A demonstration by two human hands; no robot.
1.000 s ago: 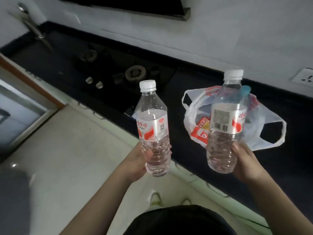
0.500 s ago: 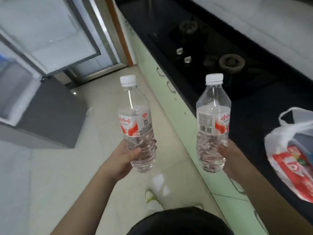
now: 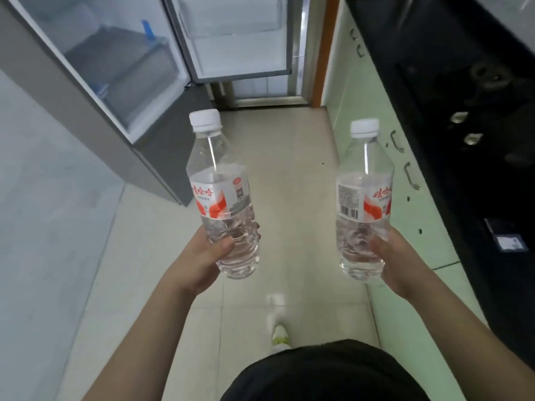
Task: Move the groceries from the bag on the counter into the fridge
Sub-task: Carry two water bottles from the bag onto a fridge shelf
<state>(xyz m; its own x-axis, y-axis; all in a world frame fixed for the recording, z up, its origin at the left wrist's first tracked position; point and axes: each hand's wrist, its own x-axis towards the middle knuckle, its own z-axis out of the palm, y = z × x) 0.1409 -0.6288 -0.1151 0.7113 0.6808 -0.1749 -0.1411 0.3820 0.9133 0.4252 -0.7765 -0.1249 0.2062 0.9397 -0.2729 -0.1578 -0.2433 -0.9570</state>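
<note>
Bag's swung out of my view, open fridge [image 3: 162,68] ahead now, left hand [image 3: 199,261] and right hand [image 3: 396,261] each wrapped around a water bottle [image 3: 223,198] [image 3: 363,204].

A: what's along the right side?
B: black counter [image 3: 451,91] with a gas stove [image 3: 489,76], two shiny knobs [image 3: 464,127], pale green cabinets [image 3: 367,111] under it.
A: and the floor?
B: beige tiles [image 3: 289,157], one light shoe [image 3: 280,337].

Edges and blockages in the head view

The fridge [image 3: 162,62] runs off the top edge, its shelf contents a blur; the right hand [image 3: 396,264] shows only thumb and palm (fingers behind its bottle [image 3: 363,198]), and label print stays unreadable.
</note>
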